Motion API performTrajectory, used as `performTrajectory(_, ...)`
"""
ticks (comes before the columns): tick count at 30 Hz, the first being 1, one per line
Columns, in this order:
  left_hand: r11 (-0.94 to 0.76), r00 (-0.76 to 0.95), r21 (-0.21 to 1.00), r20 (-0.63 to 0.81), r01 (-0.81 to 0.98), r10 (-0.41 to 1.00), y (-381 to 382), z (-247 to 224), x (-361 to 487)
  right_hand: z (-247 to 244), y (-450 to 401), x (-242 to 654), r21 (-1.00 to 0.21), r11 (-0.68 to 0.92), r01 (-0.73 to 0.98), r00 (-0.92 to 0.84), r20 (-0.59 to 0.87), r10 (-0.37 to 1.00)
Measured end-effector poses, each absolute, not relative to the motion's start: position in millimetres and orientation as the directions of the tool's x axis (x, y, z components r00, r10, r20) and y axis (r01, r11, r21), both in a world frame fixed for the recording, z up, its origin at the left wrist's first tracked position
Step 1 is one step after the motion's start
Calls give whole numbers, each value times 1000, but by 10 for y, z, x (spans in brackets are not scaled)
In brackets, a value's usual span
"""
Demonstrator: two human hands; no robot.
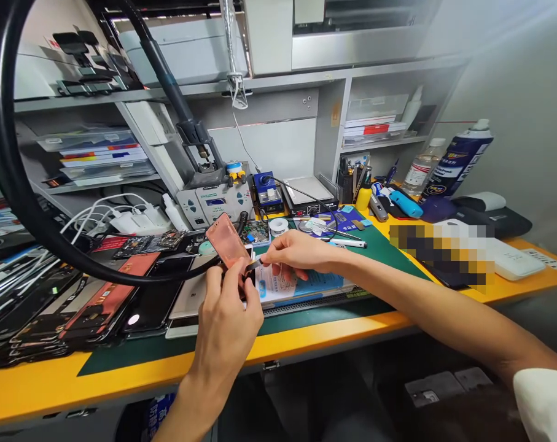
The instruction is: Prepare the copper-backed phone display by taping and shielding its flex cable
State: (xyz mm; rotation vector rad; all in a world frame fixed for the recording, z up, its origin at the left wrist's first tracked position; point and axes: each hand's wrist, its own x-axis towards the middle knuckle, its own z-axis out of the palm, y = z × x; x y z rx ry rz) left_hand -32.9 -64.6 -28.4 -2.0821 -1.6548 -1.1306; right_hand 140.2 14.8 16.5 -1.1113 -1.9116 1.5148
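Note:
My left hand grips a copper-pink phone housing by its lower end, holding it tilted above the bench. From the right, my right hand reaches in with thumb and fingers pinched together on a small dark, shiny strip. That strip lies against the housing's lower end, beside the left fingertips. Its exact kind is too small to tell, and the left fingers hide part of the housing. Beneath the hands is a blue and white printed box or packet.
A thick black hose loops across the left foreground over rows of phones and phone parts. Behind stand a soldering station, a solder spool and a circuit board. Bottles and a spray can stand at the right.

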Motion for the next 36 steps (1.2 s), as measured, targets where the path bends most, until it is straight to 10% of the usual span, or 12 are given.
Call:
performTrajectory(8,-283,139,142,618,948,774,-845,-185,-389,145,138,1413,-907,120,404,-553,-138,822)
performTrajectory(14,-386,125,375,560,843,819,-911,-163,-593,132,114,1462,-811,231,538,-540,-121,833)
performTrajectory(30,-445,75,269,783,854,617,-808,-280,-808,156,45,1502,-721,342,602,-592,-116,797)
performTrajectory(36,-513,-226,655,712,555,665,-819,-170,-666,188,21,1526,-724,350,594,-600,-109,793)
